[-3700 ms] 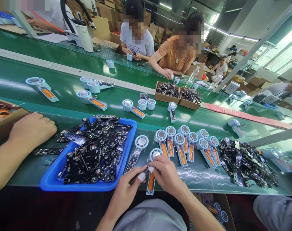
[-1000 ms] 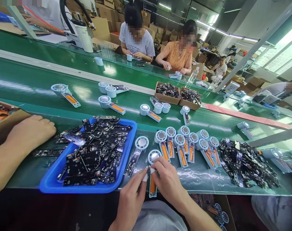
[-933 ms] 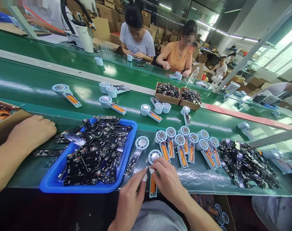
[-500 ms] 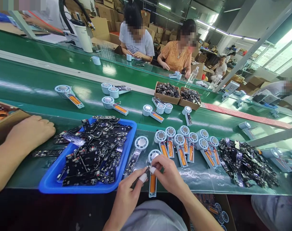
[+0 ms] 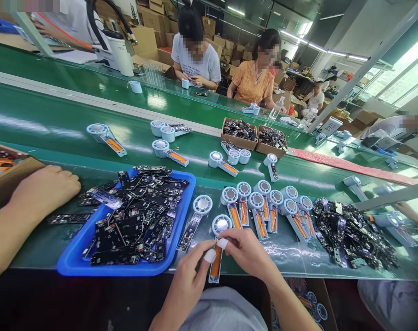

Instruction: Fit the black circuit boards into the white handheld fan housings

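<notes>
In front of me lies a light-blue handheld fan body (image 5: 222, 224), its open handle towards me with an orange battery (image 5: 216, 263) inside. My left hand (image 5: 191, 269) and my right hand (image 5: 245, 250) meet over the top of this handle. Both are closed in a pinch, thumb against fingers, with white coverings on some fingertips. Whatever small thing sits between the fingertips is too hidden to name. Just left of them, another fan (image 5: 202, 205) has a black circuit board (image 5: 190, 231) in its handle.
Left of my hands stands a blue tray (image 5: 191, 193) heaped with circuit boards. Several fans (image 5: 260, 216) and a pile of boards (image 5: 353, 234) lie to the right. A co-worker's hand (image 5: 45, 188) rests at far left. Beyond runs a green conveyor belt (image 5: 57, 124) carrying fans.
My pinched fingers have shifted slightly, and the fan's handle end has swung a little left. Fans on the belt have moved right. A co-worker's arm now shows at far right.
</notes>
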Motion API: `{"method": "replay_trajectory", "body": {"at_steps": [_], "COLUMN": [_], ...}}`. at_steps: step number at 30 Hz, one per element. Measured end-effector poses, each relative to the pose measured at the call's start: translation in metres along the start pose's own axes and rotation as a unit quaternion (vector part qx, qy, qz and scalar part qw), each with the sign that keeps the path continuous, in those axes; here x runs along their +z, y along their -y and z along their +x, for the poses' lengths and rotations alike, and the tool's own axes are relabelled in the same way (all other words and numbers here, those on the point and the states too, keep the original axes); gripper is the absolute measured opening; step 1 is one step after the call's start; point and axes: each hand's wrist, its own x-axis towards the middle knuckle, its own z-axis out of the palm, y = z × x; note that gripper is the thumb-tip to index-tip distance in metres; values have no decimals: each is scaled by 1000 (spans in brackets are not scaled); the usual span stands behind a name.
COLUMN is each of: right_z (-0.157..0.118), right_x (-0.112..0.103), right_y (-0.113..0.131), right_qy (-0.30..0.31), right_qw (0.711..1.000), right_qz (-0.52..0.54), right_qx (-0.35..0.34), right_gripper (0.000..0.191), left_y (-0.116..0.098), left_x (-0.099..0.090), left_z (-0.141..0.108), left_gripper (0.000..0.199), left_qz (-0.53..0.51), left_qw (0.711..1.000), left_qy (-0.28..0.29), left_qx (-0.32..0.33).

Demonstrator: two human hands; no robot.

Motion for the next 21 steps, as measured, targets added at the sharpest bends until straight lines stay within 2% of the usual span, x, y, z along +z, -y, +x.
{"method": "replay_trajectory", "body": {"at_steps": [3, 5, 8, 11, 13, 15, 16, 18, 21], "right_z": [-8, -9, -7, -6, -8, -11, -13, -15, -16], "right_x": [-5, -5, -3, 1, 5, 9, 10, 10, 5], "right_y": [-1, -7, -16, -21, -22, -25, -26, -27, -22], "right_qy": [7, 1, 16, 26, 32, 42, 42, 26, -11], "right_qw": [995, 987, 962, 939, 927, 912, 904, 898, 924], "right_qz": [72, 134, 258, 339, 370, 407, 424, 438, 382], "right_qx": [64, 84, 84, 60, 45, 33, 27, 24, 25], "right_gripper": [19, 24, 20, 17, 17, 21, 24, 29, 30], "left_y": [-6, -3, 4, 7, 5, 3, 2, 3, 6], "left_x": [1, 3, 12, 21, 25, 26, 27, 27, 30], "left_z": [-5, -3, 7, 16, 20, 20, 19, 18, 19], "left_gripper": [41, 41, 36, 28, 27, 37, 42, 50, 53], "left_qz": [-44, -67, -44, -2, -60, -189, -252, -332, -355], "left_qw": [995, 991, 992, 991, 982, 957, 940, 919, 918], "left_qy": [22, 4, 1, 48, 94, 131, 131, 91, 27], "left_qx": [-85, -119, -119, -128, -152, -178, -187, -193, -176]}}
